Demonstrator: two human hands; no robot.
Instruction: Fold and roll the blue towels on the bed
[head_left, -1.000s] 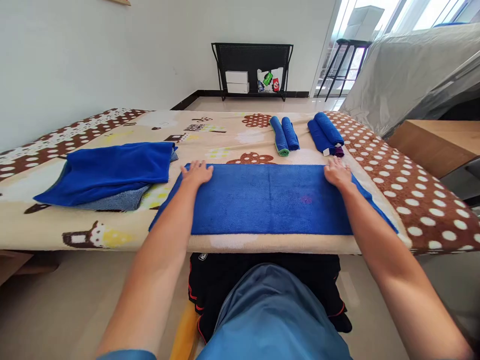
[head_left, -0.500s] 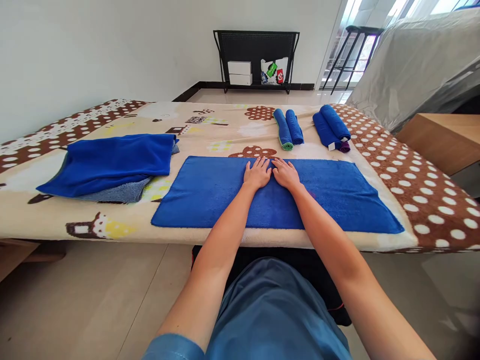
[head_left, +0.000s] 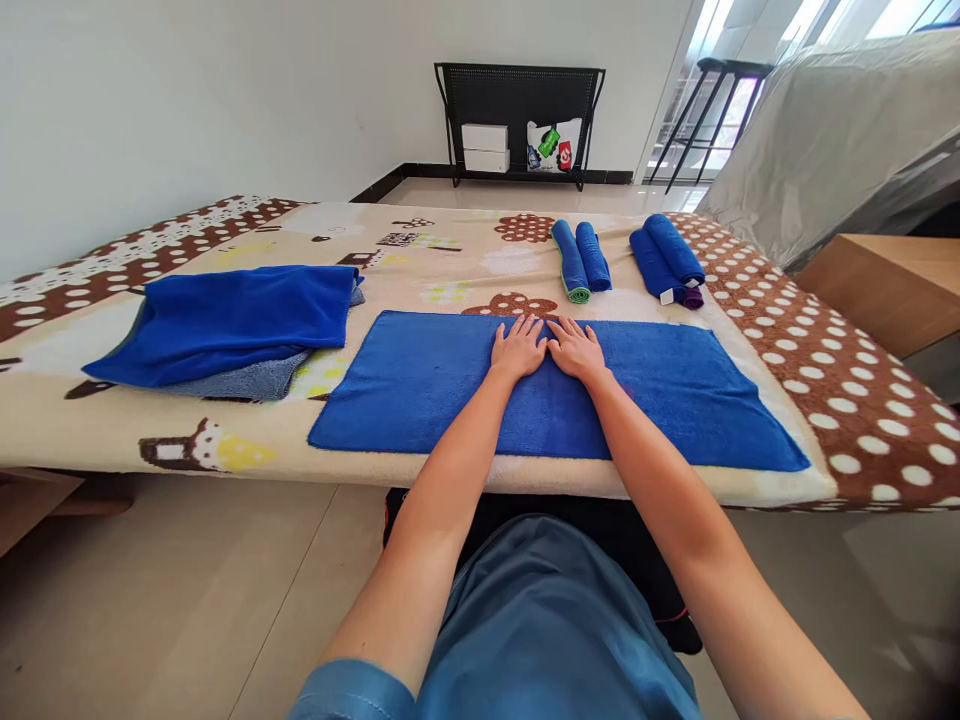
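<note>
A blue towel [head_left: 420, 385] lies spread flat along the near edge of the bed, wider than it is deep. My left hand [head_left: 519, 347] rests palm down on its upper middle part, fingers stretched out toward the far edge. Right beside it, my right hand [head_left: 574, 348] lies flat on the same towel, fingers extended and thumb near the left one. Neither hand grips anything. To the left is a loose pile of blue and grey towels [head_left: 247, 315], slightly rumpled.
Beyond the towel lie a pair of rolled towels [head_left: 571, 262], one green-edged, and a stack of rolled blue towels [head_left: 667, 258]. All rest on a patterned blanket [head_left: 420, 240]. A wooden cabinet [head_left: 885, 280] stands at right; a black rack [head_left: 519, 100] stands by the wall.
Both hands stay flat on the towel in nearly the same place. The view has shifted slightly; the towels look unchanged.
</note>
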